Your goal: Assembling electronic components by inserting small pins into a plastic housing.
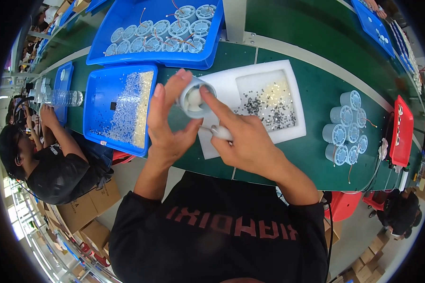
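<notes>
A pale blue round housing (pixel 196 110) is tilted up above the bench, showing white rounded parts inside. My left hand (pixel 167 127) closes round it, thumb at its lower side and fingers at its far side. Against the housing's inner rim rests the index finger of my right hand (pixel 252 141). The other fingers of that hand grip a tool with a pale rounded handle (pixel 222 133) and a thin shaft, perhaps a screwdriver. Beneath and to the right lies a white foam tray (pixel 296 96) with small dark and cream pieces in its recess.
A shallow blue tray (pixel 99 80) holds small clear, cream and dark pieces. Behind it, a deeper blue bin (pixel 174 59) contains several wired round housings. More housings (pixel 337 134) stand at right, near a red tray (pixel 401 141). A co-worker (pixel 56 165) sits at left beside a plastic bottle (pixel 66 98).
</notes>
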`<control>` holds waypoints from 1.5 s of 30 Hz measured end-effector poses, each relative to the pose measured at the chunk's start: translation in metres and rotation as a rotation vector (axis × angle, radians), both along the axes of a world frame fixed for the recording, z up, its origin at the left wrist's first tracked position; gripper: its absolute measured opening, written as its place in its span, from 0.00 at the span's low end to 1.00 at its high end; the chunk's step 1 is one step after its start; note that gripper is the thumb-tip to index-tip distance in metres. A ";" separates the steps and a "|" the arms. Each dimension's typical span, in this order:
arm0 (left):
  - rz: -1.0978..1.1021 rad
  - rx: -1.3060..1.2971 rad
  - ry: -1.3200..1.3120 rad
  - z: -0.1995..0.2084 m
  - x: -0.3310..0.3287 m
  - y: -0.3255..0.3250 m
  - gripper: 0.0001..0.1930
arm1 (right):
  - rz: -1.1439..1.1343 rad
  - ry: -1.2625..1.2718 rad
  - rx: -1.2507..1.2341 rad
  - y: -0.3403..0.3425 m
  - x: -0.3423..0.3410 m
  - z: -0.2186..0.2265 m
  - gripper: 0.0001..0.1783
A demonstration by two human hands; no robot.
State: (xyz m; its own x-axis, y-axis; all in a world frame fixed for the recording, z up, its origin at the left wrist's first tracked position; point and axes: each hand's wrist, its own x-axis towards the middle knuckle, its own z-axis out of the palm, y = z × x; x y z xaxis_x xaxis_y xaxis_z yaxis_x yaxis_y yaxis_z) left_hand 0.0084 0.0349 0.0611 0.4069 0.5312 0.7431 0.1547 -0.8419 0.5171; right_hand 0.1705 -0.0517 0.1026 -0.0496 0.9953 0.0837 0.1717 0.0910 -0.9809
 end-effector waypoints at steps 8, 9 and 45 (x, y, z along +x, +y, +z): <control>-0.079 0.119 0.158 0.029 -0.002 0.032 0.36 | 0.239 0.170 0.009 -0.010 0.021 0.006 0.22; -0.003 0.129 0.238 0.037 -0.003 0.036 0.32 | 0.471 0.282 0.025 -0.015 0.032 0.009 0.20; -0.320 -1.260 -0.665 -0.028 0.023 -0.021 0.26 | -0.409 0.415 -0.191 -0.021 0.039 -0.013 0.15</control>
